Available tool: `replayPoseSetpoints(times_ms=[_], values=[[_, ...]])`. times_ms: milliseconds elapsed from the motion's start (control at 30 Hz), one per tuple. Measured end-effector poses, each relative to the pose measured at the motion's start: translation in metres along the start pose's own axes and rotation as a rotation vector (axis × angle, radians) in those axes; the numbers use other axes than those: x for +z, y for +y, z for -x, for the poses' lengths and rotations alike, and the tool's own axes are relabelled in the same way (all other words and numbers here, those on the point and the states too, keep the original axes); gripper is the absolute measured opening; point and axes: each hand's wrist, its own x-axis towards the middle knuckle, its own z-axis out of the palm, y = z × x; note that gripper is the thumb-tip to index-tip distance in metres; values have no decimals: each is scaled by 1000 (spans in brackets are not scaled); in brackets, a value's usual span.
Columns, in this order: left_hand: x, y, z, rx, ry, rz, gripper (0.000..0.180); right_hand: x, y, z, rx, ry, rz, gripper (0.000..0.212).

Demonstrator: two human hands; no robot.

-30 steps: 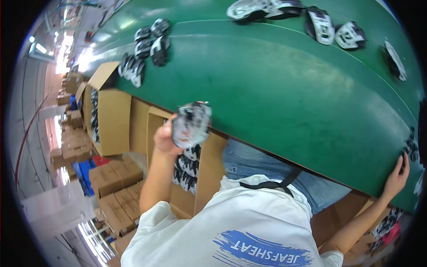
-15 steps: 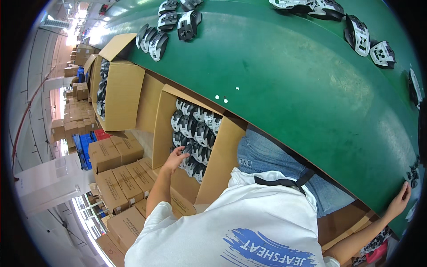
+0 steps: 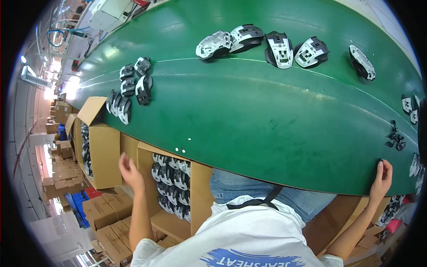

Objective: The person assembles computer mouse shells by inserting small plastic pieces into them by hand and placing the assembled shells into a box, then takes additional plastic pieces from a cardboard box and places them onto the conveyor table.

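My left hand (image 3: 132, 172) is raised beside the open carton of shells, near the box flap, with its fingers loosely apart and nothing in them. At the right, my right hand (image 3: 381, 178) is at the near edge of the green table (image 3: 267, 133), pinching a small black part (image 3: 380, 160) between thumb and fingers. A small pile of black parts (image 3: 395, 137) lies just beyond it. The carton (image 3: 201, 191) below the table edge holds rows of black-and-white mouse-shaped plastic shells (image 3: 173, 178).
More shells (image 3: 280, 50) lie along the far side, with a cluster (image 3: 127, 86) at the left. Small white discs (image 3: 180, 150) lie near the table edge. Another filled carton (image 3: 104, 155) stands at the left, with stacked closed boxes (image 3: 106, 209) behind my left arm.
My left hand has left the shells in the carton and risen to the left. My right hand has picked up a small black part from beside the pile. The view has shifted.
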Motion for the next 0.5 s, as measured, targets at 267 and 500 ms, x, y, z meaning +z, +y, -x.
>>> replayPoseSetpoints(times_ms=[267, 500], values=[[213, 256, -88, 635, -409, 114, 59, 5, -38, 24, 29, -54, 75, 18], [291, 301, -120, 634, -551, -117, 76, 8, -60, 86, 115, -101, -29, 12]])
